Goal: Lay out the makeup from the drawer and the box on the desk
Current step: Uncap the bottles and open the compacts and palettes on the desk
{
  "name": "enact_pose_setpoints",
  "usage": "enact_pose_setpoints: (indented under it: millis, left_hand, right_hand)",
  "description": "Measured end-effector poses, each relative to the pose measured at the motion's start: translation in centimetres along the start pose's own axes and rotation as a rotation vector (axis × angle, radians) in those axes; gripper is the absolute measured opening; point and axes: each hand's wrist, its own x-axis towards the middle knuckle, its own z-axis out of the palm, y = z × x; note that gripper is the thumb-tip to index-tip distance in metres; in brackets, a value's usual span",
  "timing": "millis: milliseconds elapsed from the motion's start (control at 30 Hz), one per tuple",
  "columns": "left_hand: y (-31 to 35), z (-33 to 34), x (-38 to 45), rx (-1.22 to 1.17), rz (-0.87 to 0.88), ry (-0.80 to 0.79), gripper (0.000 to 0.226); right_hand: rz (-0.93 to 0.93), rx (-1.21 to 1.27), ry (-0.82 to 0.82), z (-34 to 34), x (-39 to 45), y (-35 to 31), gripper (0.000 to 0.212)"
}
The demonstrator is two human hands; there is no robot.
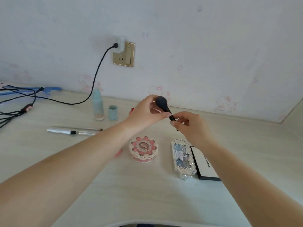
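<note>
One dark makeup brush point(164, 107) is hovering above the desk point(147, 190). The left hand point(146, 113) is pinching its ferrule from ten o'clock, and the right hand point(191, 126) is pinching its handle from four o'clock. Below are sitting one round pink compact point(143, 149), two palettes, one bottle point(98, 105).

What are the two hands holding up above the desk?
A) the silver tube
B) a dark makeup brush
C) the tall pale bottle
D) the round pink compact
B: the left hand and right hand both pinch the dark makeup brush between them.
</note>
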Motion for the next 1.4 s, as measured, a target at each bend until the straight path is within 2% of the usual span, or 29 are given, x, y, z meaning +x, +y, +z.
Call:
enact_pose_setpoints:
  millis: [133, 267, 367, 467, 567, 667, 733, 800, 1033, 1400]
  left_hand:
    - [-1.0, -1.9, -4.8, -0.266, -0.194, 0.129, 0.014]
    - [-2.1, -5.2, -8.4, -0.283, -0.223, 0.247, 0.01]
    - [-2.5, -8.6, -10.0, -0.205, -0.23, 0.291, 0.009]
    - [-3.2, -12.4, -11.4, 0.076, -0.141, 0.295, 0.014]
    - [-3.2, -15.4, -12.8, 0.354, -0.076, 0.218, 0.017]
    - [-3.4, -17.9, -13.8, 0.564, -0.008, 0.2, 0.016]
    - [-3.9, -19.1, -14.1, 0.567, -0.016, 0.195, 0.016]
    - [-4.6, -20.0, -14.5, 0.582, -0.055, 0.17, 0.015]
    - [-7.2, -21.9, -15.2, 0.753, -0.139, 0.002, 0.022]
    - [-9.0, -22.6, -14.7, 0.808, -0.181, 0.049, 0.022]
  right_hand:
    - [-0.029, 0.178, -0.102, 3.9, -1.7, -3.7, 0.015]
    - [-0.046, 0.228, -0.206, 7.9, -2.7, -6.8, 0.02]
    - [-0.054, 0.227, -0.237, 10.2, -2.5, -8.5, 0.01]
    - [-0.084, 0.222, -0.186, 11.5, -2.3, -11.5, 0.03]
    - [-0.207, 0.144, -0.219, 12.2, -2.1, -14.5, 0.049]
    - [-0.308, 0.003, -0.254, 13.7, -1.4, -16.3, 0.029]
    - [-0.308, -0.033, -0.286, 14.9, -1.0, -16.3, 0.016]
    - [-0.296, -0.067, -0.34, 16.1, -0.9, -15.8, 0.012]
    - [-0.264, -0.266, -0.388, 19.2, -1.2, -13.9, 0.017]
    - [-0.288, -0.344, -0.327, 21.0, -0.6, -12.4, 0.016]
